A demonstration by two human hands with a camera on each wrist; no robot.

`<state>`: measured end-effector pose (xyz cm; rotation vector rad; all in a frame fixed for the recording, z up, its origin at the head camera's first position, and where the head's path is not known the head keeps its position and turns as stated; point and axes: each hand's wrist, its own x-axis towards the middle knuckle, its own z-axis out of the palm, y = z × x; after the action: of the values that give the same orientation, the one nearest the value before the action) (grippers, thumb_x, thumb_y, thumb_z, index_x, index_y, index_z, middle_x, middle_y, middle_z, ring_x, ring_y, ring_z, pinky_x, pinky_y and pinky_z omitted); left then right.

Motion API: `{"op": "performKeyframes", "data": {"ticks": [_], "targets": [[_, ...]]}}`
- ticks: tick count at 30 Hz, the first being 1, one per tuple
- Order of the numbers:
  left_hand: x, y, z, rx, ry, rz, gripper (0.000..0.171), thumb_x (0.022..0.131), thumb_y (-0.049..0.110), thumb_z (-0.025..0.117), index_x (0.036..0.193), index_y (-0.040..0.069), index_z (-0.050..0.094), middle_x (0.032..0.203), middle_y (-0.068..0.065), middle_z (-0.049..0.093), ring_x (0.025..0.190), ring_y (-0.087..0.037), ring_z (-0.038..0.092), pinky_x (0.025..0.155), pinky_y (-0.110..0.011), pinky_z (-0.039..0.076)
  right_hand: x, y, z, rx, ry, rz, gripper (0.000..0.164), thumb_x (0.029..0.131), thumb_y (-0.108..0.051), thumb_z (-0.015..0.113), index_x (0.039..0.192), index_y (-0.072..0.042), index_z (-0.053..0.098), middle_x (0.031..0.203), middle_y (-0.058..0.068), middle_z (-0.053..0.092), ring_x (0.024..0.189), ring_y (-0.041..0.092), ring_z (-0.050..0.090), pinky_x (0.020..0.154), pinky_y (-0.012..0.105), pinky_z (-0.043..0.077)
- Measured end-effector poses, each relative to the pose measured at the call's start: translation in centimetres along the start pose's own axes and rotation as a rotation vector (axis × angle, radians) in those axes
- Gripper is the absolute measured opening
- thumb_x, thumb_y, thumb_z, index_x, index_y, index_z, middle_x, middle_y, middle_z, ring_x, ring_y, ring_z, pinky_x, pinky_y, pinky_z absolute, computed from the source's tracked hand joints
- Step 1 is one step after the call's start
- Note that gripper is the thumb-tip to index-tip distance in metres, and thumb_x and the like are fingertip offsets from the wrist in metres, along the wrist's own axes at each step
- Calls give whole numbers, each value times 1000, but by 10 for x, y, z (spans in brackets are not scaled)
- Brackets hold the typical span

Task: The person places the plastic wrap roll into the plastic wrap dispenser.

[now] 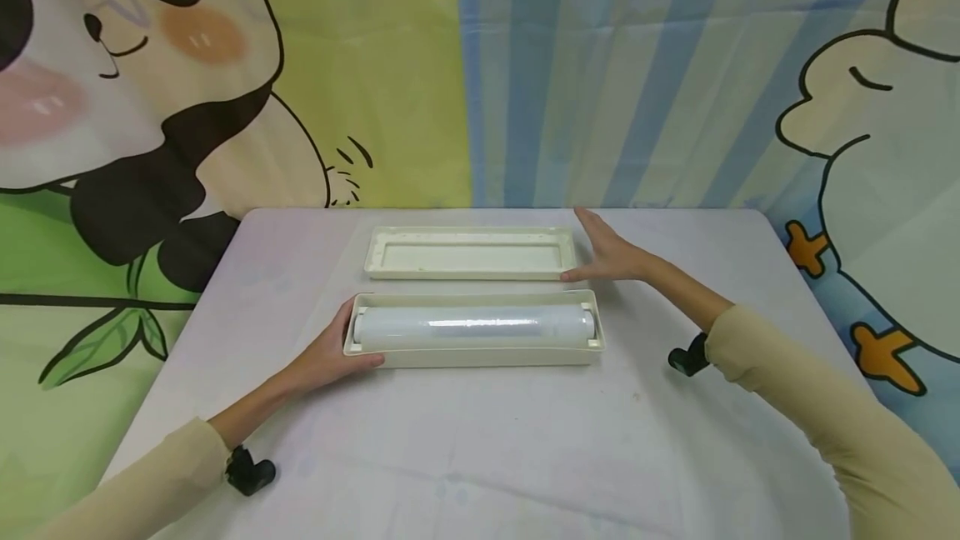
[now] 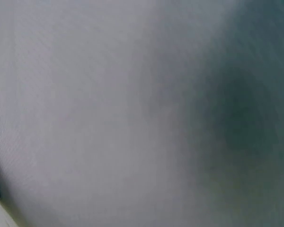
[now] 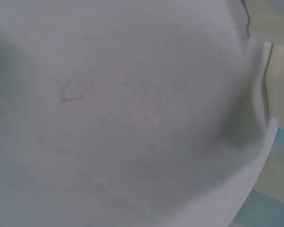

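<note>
A long cream cling film box [image 1: 480,358] lies across the table, its top off. Inside it rests a shiny roll of cling film [image 1: 472,325]. My left hand [image 1: 330,352] grips the box's left end, thumb along the front wall and fingers at the far side. Behind the box lies the cream lid [image 1: 472,257], hollow side up. At the lid's right end is my right hand [image 1: 611,257], its thumb at the near corner and its fingers spread apart. In the right wrist view, the box [image 3: 274,21] and lid [image 3: 279,85] show only as edges at the right.
A white cloth [image 1: 480,448] covers the table, with faint creases and small specks. Printed cartoon curtains [image 1: 585,73] hang directly behind the table's far edge and along both sides. The left wrist view is mostly blurred cloth [image 2: 99,113].
</note>
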<state>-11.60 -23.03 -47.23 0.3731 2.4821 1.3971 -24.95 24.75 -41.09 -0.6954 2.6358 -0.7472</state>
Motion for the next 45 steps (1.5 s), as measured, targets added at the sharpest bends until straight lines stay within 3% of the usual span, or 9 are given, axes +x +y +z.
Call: {"op": "performKeyframes", "data": {"ticks": [5,17,22,34,40,45], "targets": [[0,0,0,6,2,3,106,79,26,80,155,14,7,141,-10,42,118,-26,47,92,-39,43,13,9,5,8,-22,14,132,72,-51,81,154,-2,-10,162,23,-7,150,41,-5,115,63,10],[-3,0,0,34,17,-13,106,79,28,80,155,15,9,140,-10,43,116,-24,47,91,-35,43,32,15,24,78,-80,1,128,72,-35,84,151,7,-7,158,29,2,147,44,9,116,60,17],[-3,1,0,24,17,-12,106,78,28,81,155,15,9,140,-9,43,116,-25,47,90,-35,43,34,17,28,130,-57,-7,127,71,-30,85,152,6,-6,157,28,12,146,42,17,116,59,19],[-1,-1,-1,39,22,1,105,79,29,80,155,15,9,140,-10,43,116,-26,48,91,-41,43,34,21,32,124,27,-25,116,69,-31,86,152,2,11,149,25,30,136,41,33,111,59,27],[0,0,0,45,17,7,104,80,28,79,155,15,9,139,-12,43,115,-27,48,90,-41,43,33,23,33,115,77,-39,110,65,-31,88,149,-3,22,138,19,42,123,36,39,102,56,33],[1,0,0,44,14,9,104,80,27,79,155,14,9,139,-12,44,114,-27,48,90,-42,43,32,22,30,194,78,-81,107,65,-28,89,147,-3,24,132,17,44,115,30,46,96,49,40]]}}
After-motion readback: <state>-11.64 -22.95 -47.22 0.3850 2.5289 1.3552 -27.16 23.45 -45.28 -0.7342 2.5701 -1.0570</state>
